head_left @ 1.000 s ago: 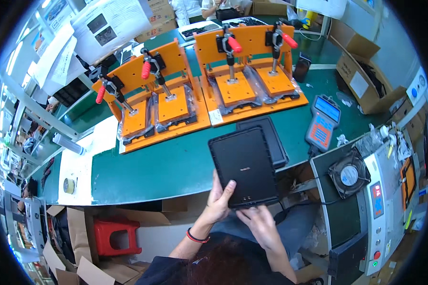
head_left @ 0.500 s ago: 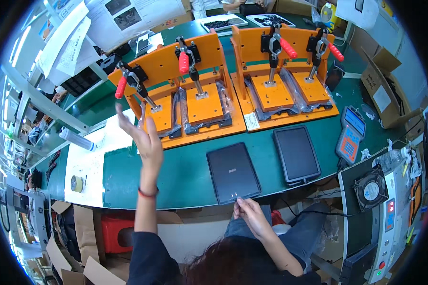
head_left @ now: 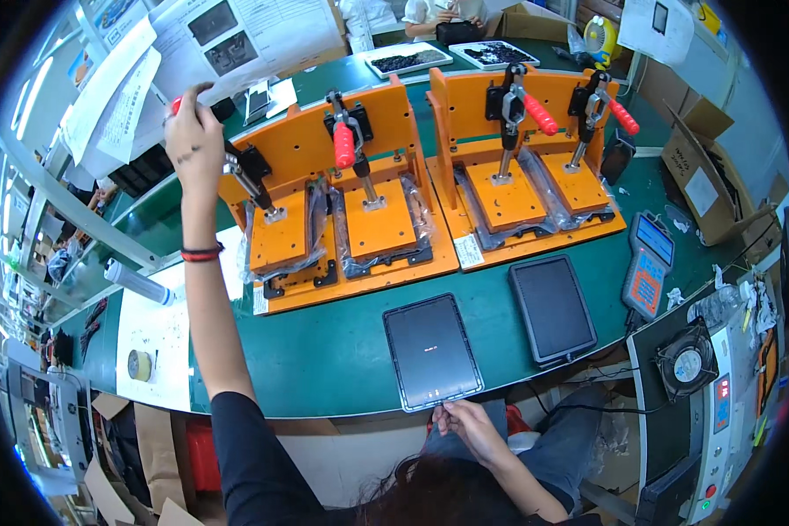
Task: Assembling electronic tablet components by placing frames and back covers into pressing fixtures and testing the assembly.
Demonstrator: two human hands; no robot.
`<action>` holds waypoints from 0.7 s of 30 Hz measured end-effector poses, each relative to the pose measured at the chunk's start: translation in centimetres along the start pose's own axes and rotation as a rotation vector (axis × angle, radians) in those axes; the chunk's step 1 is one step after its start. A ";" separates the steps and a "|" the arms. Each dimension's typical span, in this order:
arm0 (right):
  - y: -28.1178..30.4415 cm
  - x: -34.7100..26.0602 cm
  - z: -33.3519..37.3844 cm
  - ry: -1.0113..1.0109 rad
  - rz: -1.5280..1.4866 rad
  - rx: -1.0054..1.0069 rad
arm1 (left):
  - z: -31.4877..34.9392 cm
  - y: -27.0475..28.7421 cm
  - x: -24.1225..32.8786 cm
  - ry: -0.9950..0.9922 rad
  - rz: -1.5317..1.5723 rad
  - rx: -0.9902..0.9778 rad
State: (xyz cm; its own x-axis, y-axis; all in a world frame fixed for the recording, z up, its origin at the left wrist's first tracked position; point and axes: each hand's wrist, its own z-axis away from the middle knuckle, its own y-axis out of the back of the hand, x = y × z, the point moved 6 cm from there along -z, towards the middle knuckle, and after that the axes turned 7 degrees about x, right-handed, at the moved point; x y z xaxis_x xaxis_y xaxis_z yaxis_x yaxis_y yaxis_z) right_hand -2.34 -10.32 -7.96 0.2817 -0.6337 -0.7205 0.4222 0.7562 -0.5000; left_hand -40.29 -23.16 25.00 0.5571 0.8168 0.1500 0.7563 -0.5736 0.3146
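My left hand (head_left: 195, 149) is closed around the red handle (head_left: 177, 105) of the leftmost toggle clamp, which is swung up. Under that clamp, the orange press plate (head_left: 280, 237) is raised off the black corner blocks, with clear plastic film around it. My right hand (head_left: 472, 431) pinches the near edge of a flat black tablet panel (head_left: 431, 351) with a thin raised rim. The panel lies at the table's front edge, in front of the orange press fixtures. Any small part between the right fingertips is hidden.
Three more red-handled toggle clamps (head_left: 344, 145) stand on the orange fixtures (head_left: 438, 245). Right of the panel are a thick black tablet-shaped unit (head_left: 552, 309) and a handheld tester (head_left: 649, 263). Tape (head_left: 140, 365) sits on white paper at left. A small fan (head_left: 685, 358) stands at right.
My left hand has gone from open in the air to gripping the leftmost clamp handle. That handle has swung up and its press plate has lifted. My right hand stays at the panel's edge.
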 end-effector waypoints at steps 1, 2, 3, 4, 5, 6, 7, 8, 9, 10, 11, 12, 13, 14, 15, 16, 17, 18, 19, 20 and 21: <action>-0.4 0.1 -0.1 -0.029 -0.007 -0.006 | -0.5 -1.2 -1.1 0.117 0.176 -0.164; -0.8 0.4 -0.3 -0.035 -0.004 -0.010 | -1.0 -1.7 -1.5 0.112 0.207 -0.203; -1.3 0.6 -0.5 -0.027 -0.010 -0.044 | -1.9 -2.2 -2.3 0.115 0.201 -0.203; -1.9 0.8 -0.6 -0.018 -0.017 -0.073 | -2.2 -4.3 -3.2 0.189 0.289 -0.418; -2.7 0.9 -0.7 -0.028 -0.013 -0.081 | -2.2 -5.5 -3.8 0.265 0.367 -0.631; -4.0 0.7 -0.8 -0.013 -0.013 -0.114 | -2.0 -6.2 -4.3 0.314 0.447 -0.743; -5.1 0.6 -1.0 0.006 -0.013 -0.141 | -1.6 -7.3 -3.8 0.391 0.563 -0.905; -5.9 0.8 -1.5 0.038 0.021 -0.183 | -1.4 -7.5 -4.0 0.475 0.580 -0.916; -6.3 1.1 -1.9 0.032 0.024 -0.191 | -1.0 -7.8 -4.2 0.559 0.594 -0.924; -6.9 1.3 -2.5 0.031 0.090 -0.225 | -0.9 -8.1 -3.9 0.592 0.607 -0.928; -7.6 1.5 -3.1 0.030 0.155 -0.260 | -0.7 -8.3 -3.5 0.624 0.617 -0.930; -8.5 1.4 -4.0 -0.011 0.177 -0.270 | -0.7 -8.0 -2.9 0.563 0.625 -0.941; -9.8 0.6 -4.8 -0.005 0.175 -0.293 | -0.5 -7.5 -2.6 0.526 0.598 -0.911; -11.2 -0.3 -5.7 0.001 0.175 -0.317 | -0.4 -7.6 -3.1 0.582 0.679 -0.879; -12.3 -0.1 -7.3 -0.004 0.217 -0.341 | -0.2 -7.9 -4.2 0.638 0.751 -0.840; -13.4 -0.5 -8.8 0.012 0.222 -0.352 | -0.9 -8.2 -5.8 0.626 0.624 -0.748; -14.8 -0.6 -10.4 0.050 0.232 -0.395 | -1.5 -8.0 -7.6 0.608 0.488 -0.654; -16.2 -0.7 -12.0 0.071 0.234 -0.416 | -2.7 -5.0 -9.3 0.432 0.173 -0.084; -16.7 -1.1 -13.7 0.046 0.215 -0.373 | -2.6 -2.3 -7.8 0.196 0.102 0.215; -16.8 -2.2 -15.3 0.051 0.170 -0.355 | -1.3 0.8 -5.3 -0.044 0.049 0.514; -16.9 -3.0 -16.9 0.025 0.124 -0.358 | 0.0 2.0 -5.5 0.153 0.402 0.462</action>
State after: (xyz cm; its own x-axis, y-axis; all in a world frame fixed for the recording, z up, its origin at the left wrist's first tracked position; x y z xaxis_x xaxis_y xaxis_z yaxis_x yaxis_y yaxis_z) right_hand -24.89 -18.37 -5.47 0.2886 -0.5333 -0.7952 0.0574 0.8386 -0.5416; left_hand -41.88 -28.77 24.83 0.7990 0.5120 0.3154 0.5874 -0.7769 -0.2267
